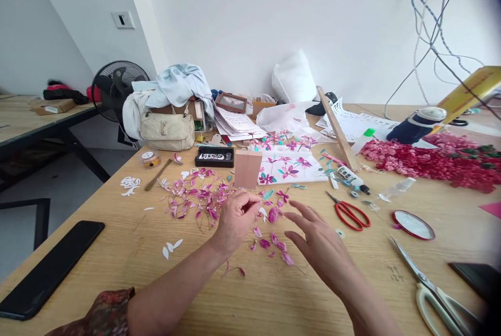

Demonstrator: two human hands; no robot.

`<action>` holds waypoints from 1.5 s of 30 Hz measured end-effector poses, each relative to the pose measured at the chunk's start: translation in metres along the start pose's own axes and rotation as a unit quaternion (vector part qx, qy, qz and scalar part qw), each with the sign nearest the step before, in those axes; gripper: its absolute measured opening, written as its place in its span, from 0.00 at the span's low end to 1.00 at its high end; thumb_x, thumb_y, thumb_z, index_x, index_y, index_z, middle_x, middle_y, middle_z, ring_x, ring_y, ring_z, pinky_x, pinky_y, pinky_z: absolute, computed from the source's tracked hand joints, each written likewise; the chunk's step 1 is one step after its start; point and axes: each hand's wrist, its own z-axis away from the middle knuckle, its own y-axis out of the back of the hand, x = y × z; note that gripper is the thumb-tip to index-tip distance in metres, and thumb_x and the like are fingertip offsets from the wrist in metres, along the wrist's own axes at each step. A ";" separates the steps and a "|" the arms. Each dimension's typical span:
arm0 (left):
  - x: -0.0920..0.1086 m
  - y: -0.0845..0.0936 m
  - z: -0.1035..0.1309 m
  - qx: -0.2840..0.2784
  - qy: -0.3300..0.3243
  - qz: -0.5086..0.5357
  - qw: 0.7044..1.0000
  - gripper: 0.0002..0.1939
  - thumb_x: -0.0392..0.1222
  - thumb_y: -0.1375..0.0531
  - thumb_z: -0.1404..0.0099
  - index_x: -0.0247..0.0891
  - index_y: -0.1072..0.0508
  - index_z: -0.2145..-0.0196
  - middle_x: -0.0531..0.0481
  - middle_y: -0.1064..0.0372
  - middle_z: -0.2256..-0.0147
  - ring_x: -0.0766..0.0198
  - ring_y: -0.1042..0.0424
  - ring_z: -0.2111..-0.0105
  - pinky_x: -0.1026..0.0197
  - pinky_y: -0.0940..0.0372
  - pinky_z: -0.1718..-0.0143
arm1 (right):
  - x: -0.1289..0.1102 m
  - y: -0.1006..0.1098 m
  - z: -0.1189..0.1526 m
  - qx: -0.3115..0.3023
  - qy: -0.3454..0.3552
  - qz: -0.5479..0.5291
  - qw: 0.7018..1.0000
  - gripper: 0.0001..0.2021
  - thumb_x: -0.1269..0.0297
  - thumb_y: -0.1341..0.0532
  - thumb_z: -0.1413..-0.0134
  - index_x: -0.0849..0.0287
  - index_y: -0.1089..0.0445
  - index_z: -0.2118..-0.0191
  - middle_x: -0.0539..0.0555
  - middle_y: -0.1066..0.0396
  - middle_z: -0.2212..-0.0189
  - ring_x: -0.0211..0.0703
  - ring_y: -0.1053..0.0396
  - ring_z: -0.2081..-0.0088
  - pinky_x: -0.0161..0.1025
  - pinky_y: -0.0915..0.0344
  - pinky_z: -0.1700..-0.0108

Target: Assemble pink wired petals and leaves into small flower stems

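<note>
Clock: centred on the petals between the hands, twelve toward the wall.
Loose magenta petals (pixel 274 215): on the wooden table (pixel 270 299), lying between and just beyond the two hands.
Left hand (pixel 237 221): at nine o'clock, thumb and forefinger pressed together; whether something thin is pinched there I cannot tell.
Right hand (pixel 317 237): at four o'clock, fingers spread, thumb apart, fingertips close to the petals.
Petal heap (pixel 203 192): between nine and ten, pink and white pieces, many with thin stems.
Wooden block (pixel 248 169): eleven o'clock, upright.
White sheet (pixel 291 164): just past twelve, with pink and teal flowers over it.
Black tray (pixel 214 164): between ten and eleven, holding small white pieces and a round dark item at its right end.
Round tub (pixel 152 163): ten o'clock, clear, something orange-yellow showing inside.
Red-rimmed dish (pixel 425 238): three o'clock, whitish inside; what fills it is unclear.
Red-handled scissors (pixel 352 216): three o'clock, nearer than the dish.
White bottle (pixel 347 175): two o'clock, on its side, dark cap; contents hidden.
Clear bottle (pixel 397 190): between two and three, also lying down.
Large shears (pixel 434 284): four o'clock, pale handles toward the person.
White petals (pixel 172 247): between eight and nine, a small group.
Carton (pixel 257 110): twelve, far back, pale material at its top.
Handbag (pixel 168 132): past ten, beneath pale blue cloth (pixel 180 83).
</note>
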 end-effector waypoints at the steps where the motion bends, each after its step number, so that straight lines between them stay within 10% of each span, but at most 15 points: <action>1: 0.000 0.000 0.000 0.003 -0.004 0.000 1.000 0.05 0.32 0.44 0.44 0.34 0.29 0.75 0.53 0.38 0.77 0.70 0.39 0.75 0.68 0.45 0.74 | -0.003 0.003 0.002 0.037 -0.009 -0.001 0.999 0.12 0.65 0.47 0.48 0.57 0.30 0.60 0.58 0.38 0.49 0.53 0.37 0.52 0.45 0.36 0.58; 6: 0.007 -0.002 0.002 0.007 -0.033 0.003 0.999 0.05 0.32 0.44 0.43 0.35 0.28 0.73 0.53 0.38 0.76 0.70 0.38 0.75 0.68 0.44 0.73 | -0.025 0.001 -0.005 0.164 -0.084 -0.149 0.972 0.15 0.60 0.45 0.48 0.58 0.34 0.54 0.60 0.39 0.49 0.42 0.32 0.70 0.40 0.34 0.68; 12: 0.013 -0.002 0.006 -0.004 0.012 0.055 0.998 0.05 0.34 0.43 0.43 0.34 0.28 0.74 0.52 0.38 0.76 0.68 0.38 0.73 0.66 0.44 0.70 | -0.035 -0.026 -0.025 0.120 -0.139 -0.481 0.857 0.13 0.56 0.41 0.54 0.60 0.34 0.67 0.51 0.34 0.79 0.36 0.39 0.79 0.32 0.44 0.80; 19: 0.009 -0.012 0.010 -0.007 0.107 0.161 0.981 0.05 0.38 0.42 0.44 0.33 0.30 0.74 0.53 0.40 0.76 0.70 0.40 0.75 0.67 0.43 0.73 | -0.044 -0.033 -0.025 0.143 -0.147 -0.532 0.822 0.12 0.56 0.39 0.56 0.60 0.34 0.72 0.44 0.47 0.86 0.32 0.51 0.83 0.31 0.55 0.80; 28: 0.020 0.017 -0.016 -0.145 0.094 0.139 0.975 0.11 0.43 0.44 0.42 0.37 0.34 0.61 0.49 0.37 0.64 0.66 0.36 0.64 0.66 0.39 0.67 | -0.014 -0.013 -0.032 -0.018 -0.092 -0.395 0.914 0.13 0.57 0.43 0.52 0.60 0.38 0.78 0.46 0.44 0.83 0.34 0.49 0.79 0.32 0.52 0.77; 33: 0.027 0.014 -0.033 -0.265 0.063 0.047 0.961 0.04 0.37 0.42 0.46 0.35 0.35 0.74 0.54 0.39 0.73 0.70 0.39 0.73 0.68 0.44 0.74 | -0.016 -0.010 -0.034 -0.075 -0.021 -0.276 0.958 0.10 0.63 0.46 0.48 0.60 0.33 0.75 0.47 0.39 0.82 0.35 0.45 0.78 0.32 0.50 0.76; 45: 0.015 -0.007 -0.026 -0.199 0.134 0.101 0.966 0.07 0.40 0.44 0.45 0.36 0.41 0.74 0.57 0.40 0.79 0.72 0.38 0.81 0.68 0.41 0.79 | 0.001 -0.009 -0.023 -0.071 -0.067 -0.440 0.893 0.11 0.60 0.43 0.51 0.61 0.34 0.77 0.48 0.41 0.81 0.35 0.46 0.77 0.33 0.50 0.75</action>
